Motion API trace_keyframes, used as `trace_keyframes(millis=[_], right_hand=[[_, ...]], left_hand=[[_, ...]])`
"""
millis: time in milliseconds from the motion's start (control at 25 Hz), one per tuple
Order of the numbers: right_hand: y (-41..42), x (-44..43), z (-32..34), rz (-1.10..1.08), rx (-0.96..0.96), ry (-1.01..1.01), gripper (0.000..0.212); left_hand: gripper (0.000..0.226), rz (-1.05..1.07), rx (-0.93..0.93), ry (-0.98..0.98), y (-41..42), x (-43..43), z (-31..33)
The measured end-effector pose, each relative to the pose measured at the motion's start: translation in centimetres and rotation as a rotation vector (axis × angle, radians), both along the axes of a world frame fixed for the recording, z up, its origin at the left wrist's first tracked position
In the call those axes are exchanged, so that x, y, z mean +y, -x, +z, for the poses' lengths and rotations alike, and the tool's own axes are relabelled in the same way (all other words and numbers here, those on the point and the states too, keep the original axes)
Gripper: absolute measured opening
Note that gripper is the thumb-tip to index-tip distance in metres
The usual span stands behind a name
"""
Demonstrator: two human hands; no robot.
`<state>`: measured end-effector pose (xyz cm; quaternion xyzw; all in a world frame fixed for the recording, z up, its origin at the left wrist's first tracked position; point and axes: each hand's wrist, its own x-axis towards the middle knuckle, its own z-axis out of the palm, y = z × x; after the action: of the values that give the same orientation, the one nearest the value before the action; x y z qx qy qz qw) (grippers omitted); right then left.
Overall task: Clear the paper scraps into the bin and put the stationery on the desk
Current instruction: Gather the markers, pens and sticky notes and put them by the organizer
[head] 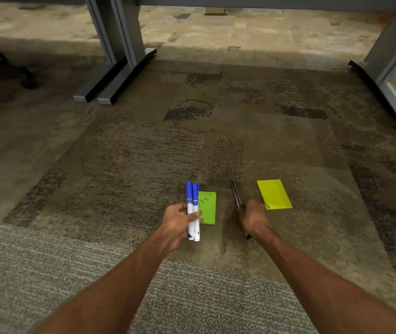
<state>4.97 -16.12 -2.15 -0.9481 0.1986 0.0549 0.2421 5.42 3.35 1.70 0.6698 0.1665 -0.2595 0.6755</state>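
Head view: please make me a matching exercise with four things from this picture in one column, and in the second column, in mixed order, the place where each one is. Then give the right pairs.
Things:
1. blue markers
2. dark pen
3. green note
4. yellow note

Places:
A. flat on the carpet, to the right of the right hand
B. held in the right hand
C. held upright in the left hand
D. flat on the carpet between the two hands, partly behind the markers

Pairs: 1-C, 2-B, 3-D, 4-A
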Motion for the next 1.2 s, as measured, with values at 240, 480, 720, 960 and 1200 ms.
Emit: trace_keyframes(millis=[240,480,720,960,1200], right_hand=[[-0.1,0.5,-0.1,-0.059,-0.013,-0.006,0.021],[-0.2,0.9,0.4,-0.188,0.017,-0.066,0.025],[-0.6,0.6,1.9,-0.157,-0.078,-0.259,0.030],[-1.4,0.2,9.3,-0.249,-0.146,-0.648,0.026],[0.5,-0.5,25.6,-0.186,-0.088,-0.824,0.025]], left_hand=[[0.033,0.017,0.020,-0.003,-0.2,1.3,-0.6],[0.030,0.014,0.019,-0.019,-0.4,1.8,-0.9],[0.032,0.002,-0.007,-0.001,-0.7,1.1,0.7],[0.024,0.006,-0.054,0.066,-1.4,-0.8,9.5],[0.020,-0.046,-0.082,0.095,-1.3,-3.4,24.4]])
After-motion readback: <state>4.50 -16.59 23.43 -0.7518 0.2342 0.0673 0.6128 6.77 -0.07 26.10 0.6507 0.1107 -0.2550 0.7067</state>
